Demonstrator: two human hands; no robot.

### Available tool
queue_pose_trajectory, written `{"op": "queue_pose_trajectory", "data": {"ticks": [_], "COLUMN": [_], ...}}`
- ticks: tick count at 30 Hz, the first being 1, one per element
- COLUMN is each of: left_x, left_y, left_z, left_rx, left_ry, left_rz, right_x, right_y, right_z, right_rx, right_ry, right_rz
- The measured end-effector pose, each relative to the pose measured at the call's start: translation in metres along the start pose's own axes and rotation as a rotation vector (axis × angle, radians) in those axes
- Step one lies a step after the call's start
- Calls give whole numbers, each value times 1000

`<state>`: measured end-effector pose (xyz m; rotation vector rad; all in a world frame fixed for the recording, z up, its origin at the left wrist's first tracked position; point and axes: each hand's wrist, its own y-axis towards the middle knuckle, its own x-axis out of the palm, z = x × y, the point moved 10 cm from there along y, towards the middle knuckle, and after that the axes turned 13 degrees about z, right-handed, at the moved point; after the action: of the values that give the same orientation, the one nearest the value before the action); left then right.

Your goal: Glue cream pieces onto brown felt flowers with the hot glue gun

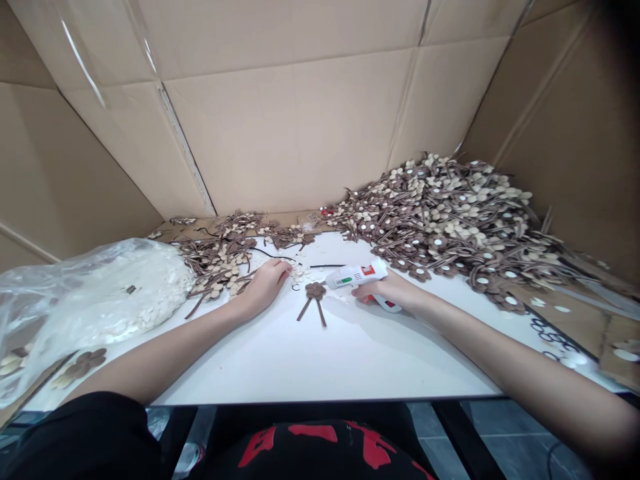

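My right hand grips a white glue gun whose nozzle points left, just above the white table. Just left of the nozzle lies a brown flower piece with two brown strips trailing toward me. My left hand rests on the table to the flower's left, fingers curled, with its fingertips at a scatter of small cream petals; whether it pinches one is hidden.
A big heap of finished brown and cream flowers fills the back right. A smaller pile lies behind my left hand. A clear plastic bag of cream pieces sits at left. Cardboard walls enclose the table.
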<state>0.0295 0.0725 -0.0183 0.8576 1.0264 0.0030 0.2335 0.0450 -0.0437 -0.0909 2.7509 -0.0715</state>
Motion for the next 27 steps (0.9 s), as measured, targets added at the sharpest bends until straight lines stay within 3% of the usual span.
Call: {"op": "queue_pose_trajectory", "data": {"ticks": [7, 16, 27], "left_x": [-12, -13, -15], "left_y": [3, 3, 3], "left_z": [10, 34, 31], "left_rx": [4, 49, -17], "left_ry": [-6, -223, -282], "left_rz": [67, 103, 100], "right_x": [0, -1, -2], "right_y": [0, 3, 1], "right_z": [0, 3, 2], "right_rx": [-6, -6, 24], "right_ry": [8, 15, 23], "right_rz": [0, 6, 22]}}
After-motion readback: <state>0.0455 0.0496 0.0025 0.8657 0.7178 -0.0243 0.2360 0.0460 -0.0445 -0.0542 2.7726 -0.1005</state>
